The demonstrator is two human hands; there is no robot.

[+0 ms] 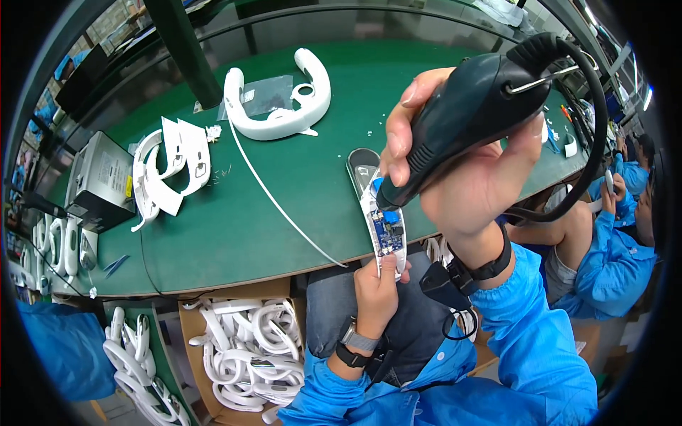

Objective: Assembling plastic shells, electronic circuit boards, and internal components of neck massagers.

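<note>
My right hand point(462, 170) is wrapped round a black corded electric screwdriver point(472, 106), tilted with its nose down to the left. The nose reaches the upper part of a blue circuit board point(388, 233); whether the bit touches a screw is hidden. That board sits in a slim white curved housing point(372, 213) lying over the table's front edge. My left hand point(379, 290) grips the near end of this housing between thumb and fingers. A dark rounded piece point(364, 157) shows at the housing's far end.
On the green table point(298, 206) lie a white U-shaped device point(280, 128) on a clear bag, a white cable point(266, 186) and white curved shells point(167, 167). A metal box point(101, 181) stands left. Below is a carton of white parts point(249, 355). A person point(611, 241) sits at right.
</note>
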